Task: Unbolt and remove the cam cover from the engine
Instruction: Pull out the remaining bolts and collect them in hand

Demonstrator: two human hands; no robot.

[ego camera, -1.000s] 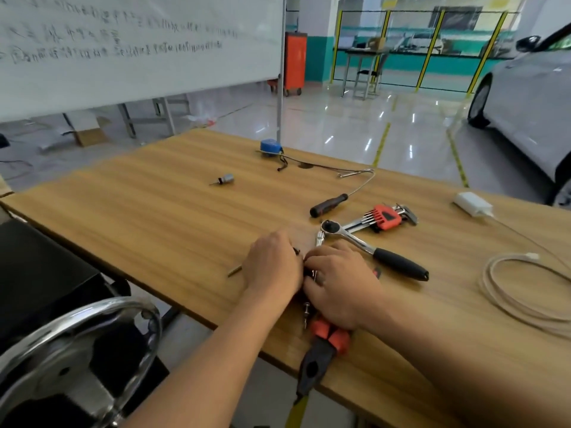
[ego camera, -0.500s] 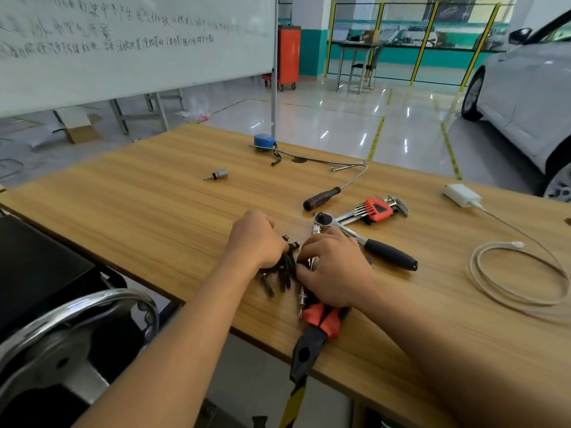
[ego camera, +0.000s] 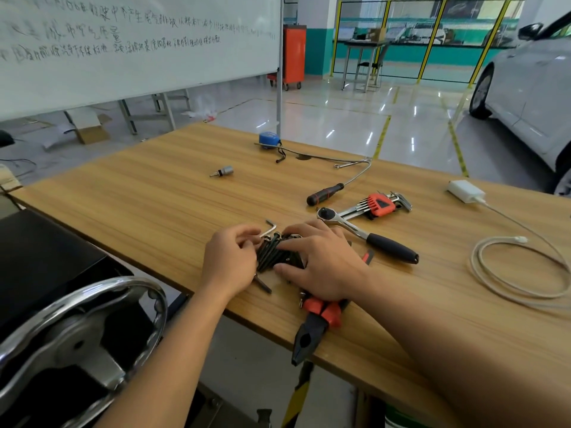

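A bundle of several dark bolts (ego camera: 273, 253) lies on the wooden table (ego camera: 154, 205) between my hands. My left hand (ego camera: 228, 261) curls its fingers round the bundle's left side. My right hand (ego camera: 321, 261) lays its fingers over the top of the bolts, thumb against their near side. A small silver hex key (ego camera: 269, 229) lies just behind the bolts, one end at my left fingertips. One dark bolt (ego camera: 263, 285) sticks out under my left hand. No cam cover is in view.
Beside my right hand lie a ratchet (ego camera: 367, 236), a red hex key set (ego camera: 380, 205) and, under my wrist, red pliers (ego camera: 312, 325) overhanging the table edge. Farther back are a black-handled tool (ego camera: 324, 194), a socket (ego camera: 224, 172), a charger (ego camera: 465, 190) and a cable (ego camera: 509, 273). A chrome wheel (ego camera: 77, 329) stands lower left.
My hands have pushed the scattered bolts into one tight bundle between them. The silver hex key now shows behind the bolts.
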